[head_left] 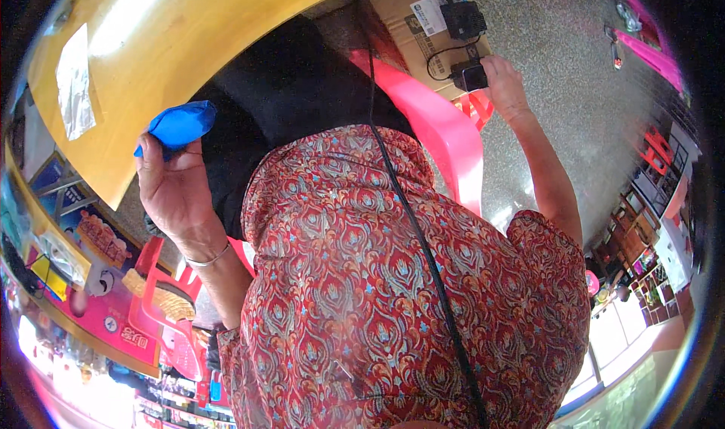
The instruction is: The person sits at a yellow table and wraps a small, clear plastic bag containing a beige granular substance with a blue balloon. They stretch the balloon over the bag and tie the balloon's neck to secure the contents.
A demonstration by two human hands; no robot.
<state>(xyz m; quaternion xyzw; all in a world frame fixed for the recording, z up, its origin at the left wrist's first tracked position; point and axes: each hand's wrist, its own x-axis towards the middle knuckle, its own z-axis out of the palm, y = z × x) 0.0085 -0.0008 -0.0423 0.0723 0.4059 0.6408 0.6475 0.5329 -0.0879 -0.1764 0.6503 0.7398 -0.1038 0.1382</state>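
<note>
A small, puffy blue bundle (183,124), of cloth or plastic I cannot tell, sits in the fingertips of my left hand (180,195). That hand is raised beside the near edge of the yellow table, palm up, thumb pressed against the bundle. Out to the right, my right hand (504,89) has its fingers closed on a small black box-shaped device (471,75) with a glossy dark face. A thin cable runs from near this device toward a second black block (463,20). Both are over a brown cardboard box (411,32) with a white label.
A clear plastic wrapper (74,85) lies on the yellow table (204,21). A pink plastic chair (445,127) is beside my lap. The black cable (400,191) hangs down my front. Red chairs (162,293) stand behind on the left; grey floor (555,21) spreads to the right.
</note>
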